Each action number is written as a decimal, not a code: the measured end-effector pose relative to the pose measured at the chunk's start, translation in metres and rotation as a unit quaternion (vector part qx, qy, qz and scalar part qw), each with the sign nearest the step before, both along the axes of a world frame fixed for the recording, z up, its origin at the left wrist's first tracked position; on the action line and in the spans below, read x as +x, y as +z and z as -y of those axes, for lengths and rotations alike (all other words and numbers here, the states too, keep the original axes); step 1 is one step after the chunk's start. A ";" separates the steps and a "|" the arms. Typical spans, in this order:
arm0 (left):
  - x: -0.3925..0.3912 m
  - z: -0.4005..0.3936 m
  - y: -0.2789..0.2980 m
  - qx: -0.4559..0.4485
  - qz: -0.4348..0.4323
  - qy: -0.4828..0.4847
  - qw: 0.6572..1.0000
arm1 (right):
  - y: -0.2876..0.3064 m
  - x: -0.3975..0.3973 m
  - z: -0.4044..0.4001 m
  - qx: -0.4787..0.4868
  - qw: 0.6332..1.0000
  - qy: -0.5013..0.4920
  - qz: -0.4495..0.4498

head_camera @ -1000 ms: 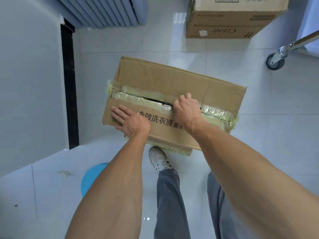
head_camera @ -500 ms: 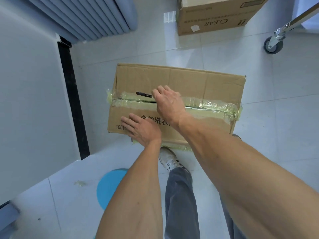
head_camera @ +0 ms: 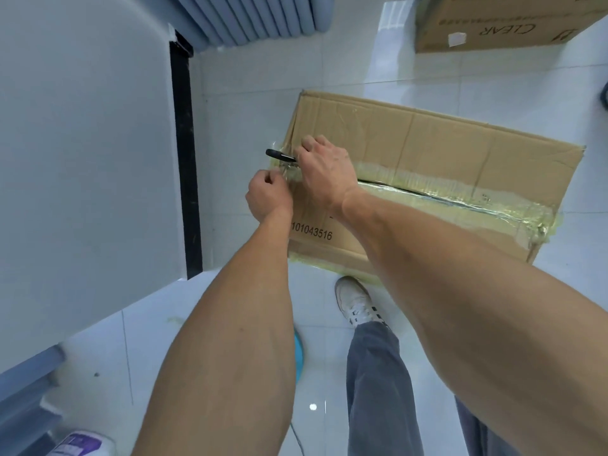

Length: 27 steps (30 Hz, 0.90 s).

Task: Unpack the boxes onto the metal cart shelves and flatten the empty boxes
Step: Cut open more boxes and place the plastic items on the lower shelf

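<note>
On the floor ahead, the taped cardboard box [head_camera: 427, 179] looks stiff and probably heavy, best taken under its ends, while the right hand [head_camera: 324, 174] grips a black cutter [head_camera: 279, 155] at the left seam end and the left hand [head_camera: 268, 195] seemingly pinches loose tape.

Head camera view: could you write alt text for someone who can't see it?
A person's right hand holds a black cutter at the taped seam of a cardboard box on the floor, while the left hand pinches the tape at the box's end.
</note>
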<state>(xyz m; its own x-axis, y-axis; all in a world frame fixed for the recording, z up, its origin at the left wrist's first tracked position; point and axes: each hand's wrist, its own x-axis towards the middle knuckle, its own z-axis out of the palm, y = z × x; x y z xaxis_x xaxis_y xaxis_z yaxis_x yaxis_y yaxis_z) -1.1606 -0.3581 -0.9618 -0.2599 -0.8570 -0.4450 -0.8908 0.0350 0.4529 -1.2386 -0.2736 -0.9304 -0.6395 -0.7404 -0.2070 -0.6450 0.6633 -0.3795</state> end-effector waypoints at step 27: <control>0.002 -0.012 0.007 -0.056 0.138 -0.017 0.989 | 0.038 0.002 -0.031 0.141 0.987 0.069 -0.019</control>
<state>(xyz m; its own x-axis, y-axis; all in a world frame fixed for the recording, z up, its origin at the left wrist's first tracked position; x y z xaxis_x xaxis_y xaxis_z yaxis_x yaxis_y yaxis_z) -1.1591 -0.3456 -0.9544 -0.1711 -0.8981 -0.4050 -0.9776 0.1035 0.1835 -1.2365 -0.2427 -0.8924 -0.5477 -0.7377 -0.3947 -0.7474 0.6434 -0.1655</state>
